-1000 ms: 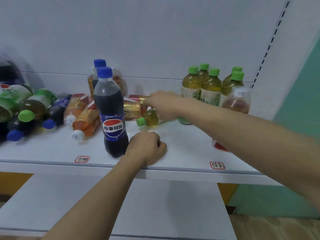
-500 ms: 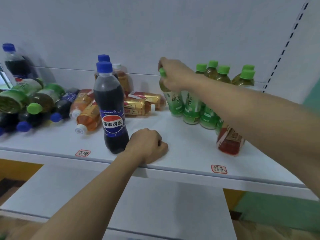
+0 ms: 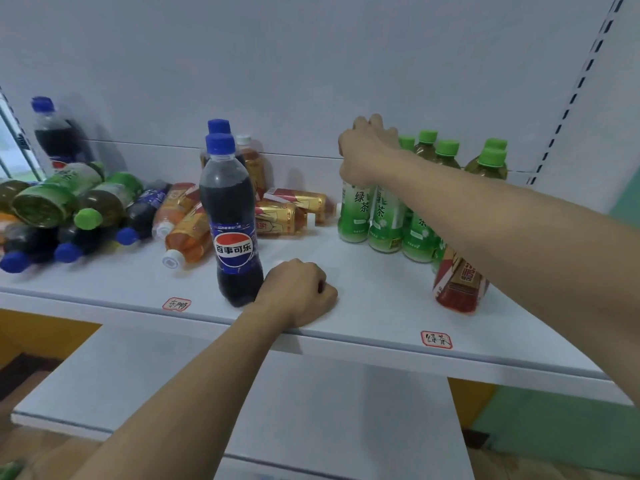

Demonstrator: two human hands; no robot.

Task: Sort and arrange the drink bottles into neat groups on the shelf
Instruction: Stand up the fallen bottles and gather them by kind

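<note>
My right hand (image 3: 367, 150) grips the top of a green tea bottle (image 3: 354, 216), which stands upright at the left end of a group of upright green tea bottles (image 3: 446, 161) on the white shelf (image 3: 363, 306). My left hand (image 3: 298, 292) rests as a closed fist on the shelf's front edge, beside an upright cola bottle (image 3: 230, 220). Lying amber tea bottles (image 3: 187, 233) and gold-labelled ones (image 3: 291, 209) sit behind. A pile of lying green tea and cola bottles (image 3: 69, 209) fills the left end.
A red-labelled tea bottle (image 3: 459, 282) stands under my right forearm. Two more upright cola bottles (image 3: 52, 133) stand at the back. Red-framed labels (image 3: 436, 339) mark the shelf's front edge. A lower white shelf (image 3: 277, 410) juts out below.
My right hand picked up a lying green tea bottle from the middle of the shelf, swung it upright and set it at the left of the green tea group. My left fist stayed put.
</note>
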